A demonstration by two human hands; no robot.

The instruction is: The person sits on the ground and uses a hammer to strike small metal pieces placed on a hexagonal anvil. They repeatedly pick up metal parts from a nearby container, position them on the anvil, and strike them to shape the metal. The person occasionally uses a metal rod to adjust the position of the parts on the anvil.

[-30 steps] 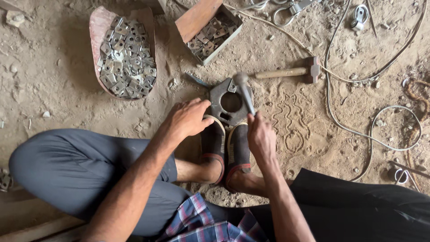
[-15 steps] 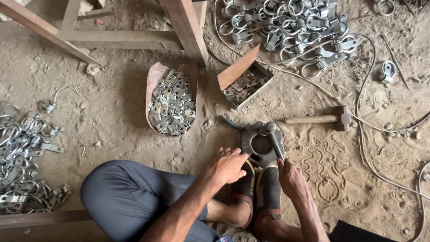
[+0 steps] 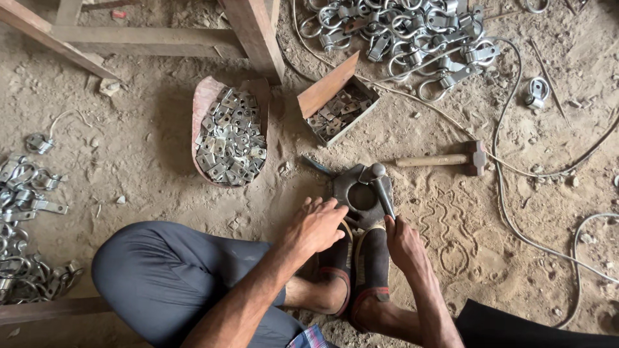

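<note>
I sit on a sandy floor with my sandalled feet against a dark iron block that has a round hole in it. My left hand rests on the block's near left edge, fingers curled over it. My right hand grips the lower end of a grey metal bar that lies across the block's right side, its rounded head at the top. Whether a small part lies under my left fingers is hidden.
A rusty scoop-shaped tray of small metal plates and a cardboard box of similar plates lie ahead. A wooden-handled hammer lies to the right. Piles of metal shackles lie at the top, clamps at left, with cables and wooden table legs.
The view has tilted upward, so more of the floor ahead and the shackle pile shows. My hands stay on the block and bar in nearly the same pose.
</note>
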